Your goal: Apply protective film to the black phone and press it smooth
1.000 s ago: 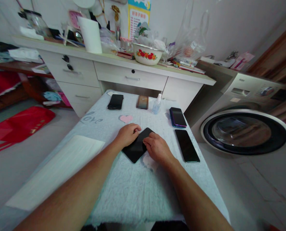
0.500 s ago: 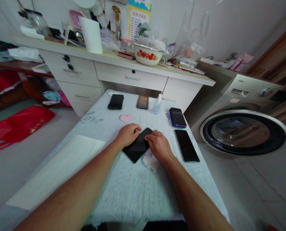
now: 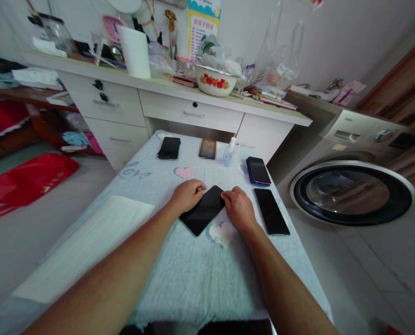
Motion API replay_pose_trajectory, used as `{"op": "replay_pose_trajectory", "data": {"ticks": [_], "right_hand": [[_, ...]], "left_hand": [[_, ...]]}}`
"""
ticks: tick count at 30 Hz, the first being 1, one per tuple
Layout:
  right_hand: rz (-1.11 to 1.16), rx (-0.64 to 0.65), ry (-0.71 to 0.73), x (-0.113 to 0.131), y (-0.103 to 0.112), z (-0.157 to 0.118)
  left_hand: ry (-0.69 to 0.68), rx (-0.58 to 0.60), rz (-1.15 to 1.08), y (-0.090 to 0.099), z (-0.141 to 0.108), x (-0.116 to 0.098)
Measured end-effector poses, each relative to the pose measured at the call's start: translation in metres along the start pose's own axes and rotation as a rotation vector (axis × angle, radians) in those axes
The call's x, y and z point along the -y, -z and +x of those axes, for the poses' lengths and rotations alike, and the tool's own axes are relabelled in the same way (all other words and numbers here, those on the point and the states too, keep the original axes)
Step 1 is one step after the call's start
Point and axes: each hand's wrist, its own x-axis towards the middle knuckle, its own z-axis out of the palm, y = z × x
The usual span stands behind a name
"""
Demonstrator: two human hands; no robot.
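A black smartphone (image 3: 203,212) lies screen up and at a slant on the cloth-covered table, between my hands. My left hand (image 3: 189,194) is curled against its upper left edge, with the fingers bent and holding it there. At the phone's right edge is my right hand (image 3: 240,208), its thumb and fingers pinched together; a tiny tan bit shows at the fingertips, too small to name. Another black phone (image 3: 271,212) lies to the right of that hand. Beyond it sit stacked phones (image 3: 258,170). A clear spray bottle (image 3: 227,152) stands upright farther back.
At the back left of the table (image 3: 189,274) is another dark phone (image 3: 169,148), and near the bottle a blurred card-like item (image 3: 207,149). A long white sheet (image 3: 88,249) lies left. A desk (image 3: 193,111) stands behind, a washing machine (image 3: 354,186) right.
My right hand has slid right, from over the screen to the phone's right edge, still pinched. The left hand and the phone stay in place.
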Motion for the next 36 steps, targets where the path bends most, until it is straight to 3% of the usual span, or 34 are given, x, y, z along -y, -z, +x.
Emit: {"op": "replay_pose_trajectory", "data": {"ticks": [11, 23, 29, 36], "right_hand": [[-0.036, -0.003, -0.026, 0.002, -0.001, 0.001], [-0.21, 0.159, 0.038, 0.011, 0.011, 0.024], [-0.168, 0.092, -0.008, 0.016, 0.003, 0.021], [-0.142, 0.046, 0.091, 0.014, -0.003, 0.013]], "left_hand": [[-0.008, -0.002, -0.005, 0.001, 0.0, -0.002], [0.001, -0.001, -0.004, 0.002, 0.0, -0.005], [0.01, -0.004, 0.004, 0.002, 0.0, -0.005], [0.003, -0.003, 0.025, 0.0, 0.001, -0.003]]}}
